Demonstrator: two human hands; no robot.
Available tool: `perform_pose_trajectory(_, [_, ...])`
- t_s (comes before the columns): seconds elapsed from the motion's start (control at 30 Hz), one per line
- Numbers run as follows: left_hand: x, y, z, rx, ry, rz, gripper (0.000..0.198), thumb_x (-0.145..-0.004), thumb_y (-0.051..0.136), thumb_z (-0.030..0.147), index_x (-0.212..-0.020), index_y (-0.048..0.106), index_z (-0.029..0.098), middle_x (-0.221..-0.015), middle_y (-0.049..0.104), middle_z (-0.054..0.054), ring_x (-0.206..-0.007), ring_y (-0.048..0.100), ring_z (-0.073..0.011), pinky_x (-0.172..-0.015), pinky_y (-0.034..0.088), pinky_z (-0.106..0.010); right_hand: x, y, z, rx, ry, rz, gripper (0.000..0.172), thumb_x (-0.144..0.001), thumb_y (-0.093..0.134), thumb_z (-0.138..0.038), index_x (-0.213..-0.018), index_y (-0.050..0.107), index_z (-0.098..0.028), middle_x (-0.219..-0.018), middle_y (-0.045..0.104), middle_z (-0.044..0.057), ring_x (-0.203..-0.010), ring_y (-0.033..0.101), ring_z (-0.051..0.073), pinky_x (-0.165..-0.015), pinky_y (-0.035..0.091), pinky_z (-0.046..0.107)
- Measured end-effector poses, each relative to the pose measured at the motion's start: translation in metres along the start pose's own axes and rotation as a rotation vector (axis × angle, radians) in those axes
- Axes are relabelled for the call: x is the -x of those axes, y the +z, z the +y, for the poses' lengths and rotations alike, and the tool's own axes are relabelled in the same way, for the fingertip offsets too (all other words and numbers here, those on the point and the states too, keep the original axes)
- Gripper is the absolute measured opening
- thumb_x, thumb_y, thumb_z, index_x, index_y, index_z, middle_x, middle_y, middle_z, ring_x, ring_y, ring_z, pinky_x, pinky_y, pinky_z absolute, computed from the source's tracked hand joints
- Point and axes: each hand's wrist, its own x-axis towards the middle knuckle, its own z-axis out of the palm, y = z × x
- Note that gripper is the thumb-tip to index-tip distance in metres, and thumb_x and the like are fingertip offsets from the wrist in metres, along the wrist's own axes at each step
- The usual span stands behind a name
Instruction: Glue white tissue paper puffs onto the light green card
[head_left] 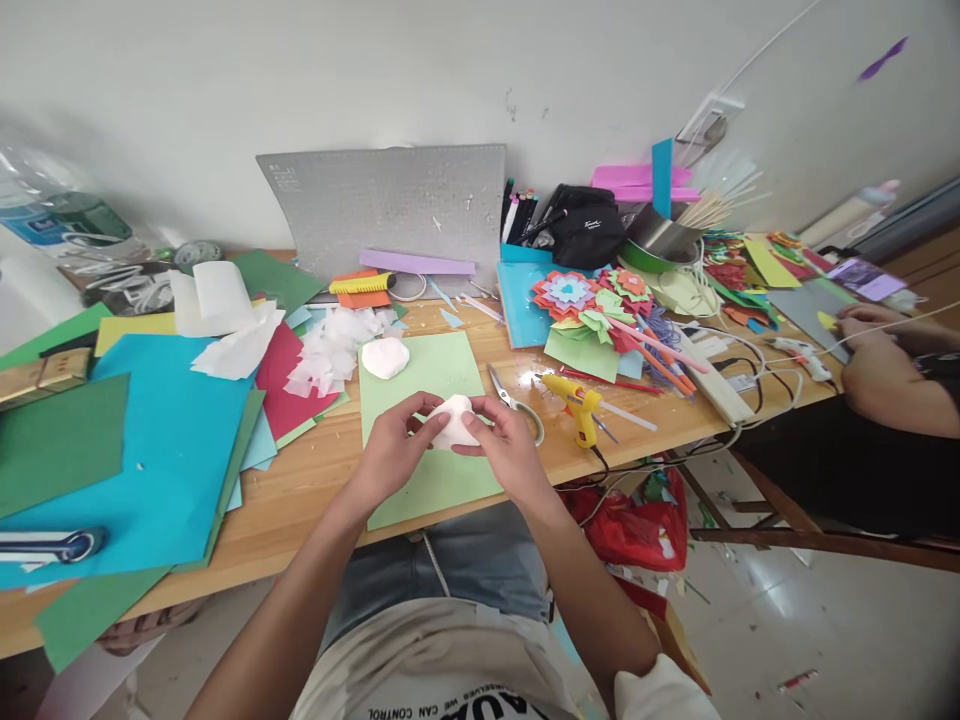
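Observation:
Between my two hands is a soft white piece (454, 424), perhaps tissue paper or cotton. The fingers of my left hand (401, 440) pinch its left side, and my right hand (508, 440) pinches its right side, both thumbs on top. Under them a light green sheet of paper (420, 495) lies on the table. A second white clump (385, 358) rests on the sheet's upper left corner. To the right of my right hand, a pair of scissors (510, 395) lies on the wood with its blades apart. Farther right stands a yellow hot glue gun (574, 400).
Cut white tissue pieces (326, 350) and blue card (172, 440) cover the left side. A grey cutting mat (390, 205) leans on the wall. Paper flowers (577, 300), a power strip (712, 385) and cables lie right. A co-worker's hands (874, 340) are at the far right.

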Motion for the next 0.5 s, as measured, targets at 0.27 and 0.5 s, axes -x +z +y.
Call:
perform_pose_trajectory(0.27, [-0.0007,-0.0019,-0.0005,-0.214,0.04,-0.073,0.031,-0.095,0.048,0.048,-0.101,0.061,0.021,-0.081,0.063,-0.001,-0.067,0.059,-0.0145,-0.063,0.047,-0.026,-0.002,-0.0023,0.0053,0.047,0.023,0.016,0.037,-0.079,0.069,-0.049,-0.098,0.057,-0.02,-0.091,0.07,0.001,-0.088,0.07,0.019,-0.071,0.065,0.034])
perform_pose_trajectory(0.5, [-0.0094,-0.0014,0.0025,-0.195,0.043,-0.162,0.037,-0.094,0.048,0.052,-0.107,0.065,0.021,-0.087,0.068,-0.002,-0.068,0.061,-0.0145,-0.061,0.052,-0.025,-0.004,-0.0036,0.0046,0.119,-0.03,-0.029,0.036,-0.083,0.066,-0.046,-0.11,0.054,-0.024,-0.096,0.07,0.002,-0.084,0.07,0.018,-0.071,0.064,0.035])
